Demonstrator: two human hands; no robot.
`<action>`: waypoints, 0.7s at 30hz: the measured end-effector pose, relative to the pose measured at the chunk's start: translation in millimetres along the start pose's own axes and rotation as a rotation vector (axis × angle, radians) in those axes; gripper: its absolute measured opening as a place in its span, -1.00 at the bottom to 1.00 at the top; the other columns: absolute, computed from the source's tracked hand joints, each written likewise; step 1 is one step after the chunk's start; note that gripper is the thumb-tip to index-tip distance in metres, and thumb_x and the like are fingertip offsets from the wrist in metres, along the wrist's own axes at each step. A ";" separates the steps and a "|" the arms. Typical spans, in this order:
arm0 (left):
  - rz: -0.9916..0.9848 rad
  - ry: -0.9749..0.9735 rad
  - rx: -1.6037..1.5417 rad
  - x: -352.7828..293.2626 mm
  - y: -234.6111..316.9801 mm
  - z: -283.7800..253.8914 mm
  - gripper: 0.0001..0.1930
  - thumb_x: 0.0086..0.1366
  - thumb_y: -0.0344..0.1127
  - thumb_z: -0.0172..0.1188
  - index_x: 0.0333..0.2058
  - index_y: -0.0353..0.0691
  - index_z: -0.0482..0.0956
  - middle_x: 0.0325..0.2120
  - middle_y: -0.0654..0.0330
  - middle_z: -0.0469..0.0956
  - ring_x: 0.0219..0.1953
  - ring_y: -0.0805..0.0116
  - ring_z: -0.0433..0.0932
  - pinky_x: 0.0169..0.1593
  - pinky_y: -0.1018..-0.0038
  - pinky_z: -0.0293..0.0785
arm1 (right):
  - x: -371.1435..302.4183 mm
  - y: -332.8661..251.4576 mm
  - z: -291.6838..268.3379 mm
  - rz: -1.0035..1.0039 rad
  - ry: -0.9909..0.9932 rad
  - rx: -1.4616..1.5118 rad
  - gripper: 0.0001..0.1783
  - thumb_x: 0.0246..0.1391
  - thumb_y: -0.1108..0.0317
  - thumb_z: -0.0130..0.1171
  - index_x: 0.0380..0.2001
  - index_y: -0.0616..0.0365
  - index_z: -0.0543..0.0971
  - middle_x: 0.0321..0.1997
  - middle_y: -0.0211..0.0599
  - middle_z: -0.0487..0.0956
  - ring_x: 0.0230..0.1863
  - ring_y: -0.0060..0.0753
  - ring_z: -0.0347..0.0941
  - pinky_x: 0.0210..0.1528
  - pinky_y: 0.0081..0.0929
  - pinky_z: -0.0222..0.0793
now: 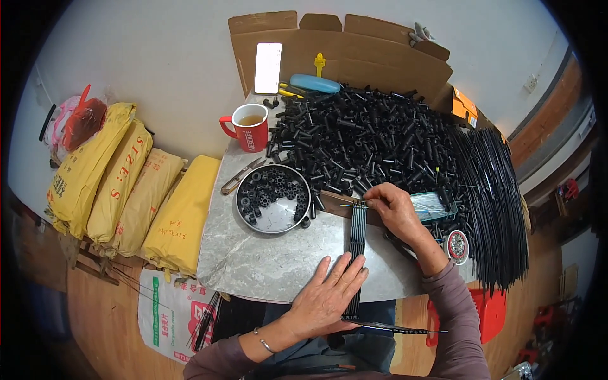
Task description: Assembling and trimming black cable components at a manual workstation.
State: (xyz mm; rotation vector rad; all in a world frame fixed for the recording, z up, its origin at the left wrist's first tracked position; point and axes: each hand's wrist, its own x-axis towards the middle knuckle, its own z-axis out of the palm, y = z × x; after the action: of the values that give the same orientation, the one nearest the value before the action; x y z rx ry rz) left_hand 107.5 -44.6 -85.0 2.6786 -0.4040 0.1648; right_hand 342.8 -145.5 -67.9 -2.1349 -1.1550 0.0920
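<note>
My left hand (pixel 329 288) lies with its fingers stretched out over a flat row of thin dark metal ribs (pixel 358 235); its thumb is hidden. The row runs from the table's front edge up to a brown wooden block (pixel 335 204). At the far ends of the ribs, a thin wire (pixel 347 205) crosses them. My right hand (pixel 394 212) is closed in a pinch at that wire's right end. Beyond the near edge, more dark ribs (pixel 399 328) stick out to the right below my left hand.
A steel bowl (pixel 275 229) of small black rings stands left of the block, with a red mug (pixel 252 136) behind it. Black tubular parts (pixel 373 133) are heaped against a cardboard screen (pixel 354 54). Right are a tray of pale wires (pixel 430 206), a small round tub (pixel 456 246) and long black ribs (pixel 497 209).
</note>
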 end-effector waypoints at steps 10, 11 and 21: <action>0.004 0.024 0.076 -1.2 -1.1 4.5 0.01 -0.04 0.23 0.29 0.24 -0.35 0.15 0.32 -0.07 0.02 0.35 -0.05 -0.01 0.31 0.03 -0.05 | 0.2 -3.2 4.0 0.096 0.040 0.144 -0.86 0.00 0.52 0.18 -0.31 0.21 0.59 -0.38 -0.24 0.62 -0.35 -0.35 0.55 -0.20 -0.44 0.39; 0.008 0.025 0.102 -1.1 -1.6 4.7 0.01 -0.04 0.24 0.28 0.24 -0.35 0.15 0.31 -0.07 0.02 0.35 -0.04 0.00 0.31 0.03 -0.05 | 2.8 -4.8 3.1 0.099 0.028 0.126 -0.86 0.00 0.52 0.18 -0.31 0.18 0.58 -0.39 -0.25 0.62 -0.33 -0.36 0.54 -0.17 -0.43 0.37; 0.012 0.023 0.110 0.3 -0.9 3.6 0.02 -0.05 0.24 0.30 0.24 -0.35 0.16 0.31 -0.07 0.02 0.35 -0.04 0.00 0.32 0.05 -0.05 | 5.0 7.5 6.4 -0.037 0.034 0.111 -0.77 0.03 0.53 0.17 -0.19 0.17 0.52 -0.37 -0.32 0.63 -0.27 -0.41 0.52 -0.19 -0.47 0.35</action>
State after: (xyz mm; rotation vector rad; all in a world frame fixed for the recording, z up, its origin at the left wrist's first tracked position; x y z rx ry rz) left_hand 108.2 -45.4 -88.5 2.7799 -0.4154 0.2272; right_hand 348.8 -141.0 -75.9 -2.0097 -1.1422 0.1008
